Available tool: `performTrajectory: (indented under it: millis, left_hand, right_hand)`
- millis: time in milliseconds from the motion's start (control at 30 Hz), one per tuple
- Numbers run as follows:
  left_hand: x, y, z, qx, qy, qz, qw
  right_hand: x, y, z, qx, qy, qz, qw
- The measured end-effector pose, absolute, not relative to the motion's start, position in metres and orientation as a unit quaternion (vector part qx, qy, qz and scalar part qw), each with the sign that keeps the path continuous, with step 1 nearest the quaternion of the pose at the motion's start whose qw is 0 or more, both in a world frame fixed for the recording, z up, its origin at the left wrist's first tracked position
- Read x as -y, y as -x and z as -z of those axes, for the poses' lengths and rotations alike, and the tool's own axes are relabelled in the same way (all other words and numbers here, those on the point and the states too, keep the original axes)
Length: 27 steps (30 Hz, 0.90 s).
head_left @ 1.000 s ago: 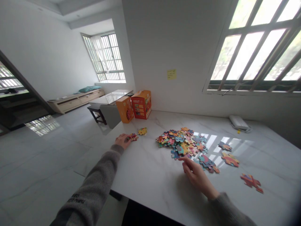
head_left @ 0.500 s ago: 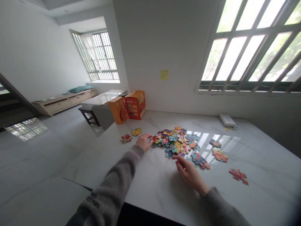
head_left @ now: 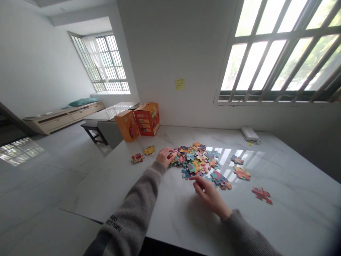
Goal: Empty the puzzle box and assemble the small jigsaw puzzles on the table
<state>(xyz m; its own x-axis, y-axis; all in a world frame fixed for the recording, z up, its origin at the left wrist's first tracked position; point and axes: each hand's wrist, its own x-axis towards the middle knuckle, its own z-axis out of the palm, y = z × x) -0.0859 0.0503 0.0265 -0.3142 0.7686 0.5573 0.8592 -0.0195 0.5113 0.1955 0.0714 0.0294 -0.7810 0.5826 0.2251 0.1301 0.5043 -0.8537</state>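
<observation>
A heap of colourful jigsaw puzzle pieces (head_left: 197, 161) lies on the white marble-patterned table (head_left: 170, 213). At the heap's left edge my left hand (head_left: 164, 157) pinches a reddish-white puzzle piece (head_left: 174, 152) between thumb and fingers; the fingers partly hide it. My right hand (head_left: 209, 193) rests at the front of the heap, its index finger stretched toward a blue piece (head_left: 185, 174) and the other fingers loosely bent. Nothing shows in that hand. Close to its right lies a joined cluster of pieces (head_left: 221, 179).
Left of the heap lie a yellow piece group (head_left: 149, 150) and a red one (head_left: 137, 158). Loose pieces (head_left: 242, 173) and a red piece (head_left: 262, 195) lie to the right. Orange boxes (head_left: 147, 119) stand at the back left, a white device (head_left: 250, 134) at the back right.
My left hand has moved slightly up and over the heap's left edge, and a piece now shows at its fingertips. My right hand stays about where it was. The view has shifted a little right.
</observation>
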Motion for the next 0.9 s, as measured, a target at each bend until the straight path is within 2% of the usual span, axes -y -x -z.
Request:
performTrajectory:
  millis: [100, 200, 300, 400, 533, 700, 900]
  left_hand:
    - [-0.031, 0.072, -0.031, 0.614, 0.610, 0.501, 0.009]
    - [-0.018, 0.039, -0.029, 0.540, 0.611, 0.569, -0.109]
    - [-0.012, 0.002, -0.026, 0.486, 0.595, 0.594, -0.238]
    - [-0.011, -0.020, -0.025, 0.460, 0.580, 0.596, -0.311]
    - [-0.015, -0.022, -0.021, 0.457, 0.515, 0.632, -0.356]
    - [-0.022, -0.013, -0.014, 0.491, 0.486, 0.627, -0.359]
    - [-0.022, -0.008, -0.017, 0.504, 0.497, 0.607, -0.362]
  right_hand:
    - [-0.072, -0.193, -0.028, 0.807, 0.223, -0.474, 0.272]
    - [-0.075, -0.188, -0.029, 0.739, 0.242, -0.548, 0.309]
    - [-0.079, -0.185, -0.028, 0.668, 0.238, -0.620, 0.335]
    - [-0.085, -0.185, -0.023, 0.635, 0.234, -0.646, 0.353]
    - [-0.087, -0.184, -0.018, 0.594, 0.251, -0.673, 0.362]
    - [-0.080, -0.183, -0.022, 0.608, 0.237, -0.703, 0.282]
    - [-0.078, -0.187, -0.030, 0.611, 0.262, -0.687, 0.293]
